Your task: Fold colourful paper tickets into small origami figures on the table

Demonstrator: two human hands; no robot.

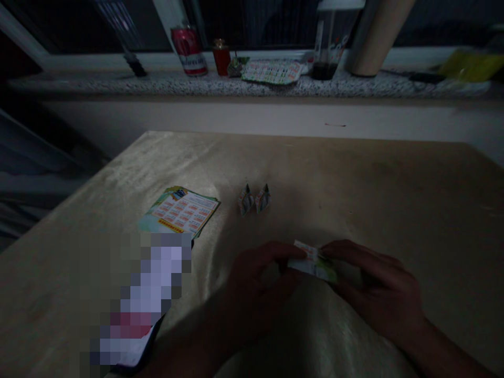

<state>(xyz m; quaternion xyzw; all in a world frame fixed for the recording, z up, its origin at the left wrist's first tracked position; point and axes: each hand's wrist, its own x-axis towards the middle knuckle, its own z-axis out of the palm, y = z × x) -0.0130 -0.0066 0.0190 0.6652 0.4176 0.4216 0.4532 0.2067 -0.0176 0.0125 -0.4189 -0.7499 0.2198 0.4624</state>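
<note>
Low over the table, my left hand [262, 281] and my right hand [374, 286] both pinch a small folded piece of printed paper [313, 265], white with orange print and a green end. The left fingers grip its left end, the right fingers its right end. Beyond my hands stand two small folded paper pieces [263, 199], side by side, with pointed tops. To the left lies a stack of printed paper sheets [183, 210] with rows of orange print.
A phone [147, 299] with a blurred-out lit screen lies at the left front of the cloth-covered table [354, 178]. On the granite sill [157, 86] behind stand a red can [189, 50], an orange bottle [221, 58], a blister-like pack [271, 72], a clear container [328, 44] and a cardboard tube [376, 39].
</note>
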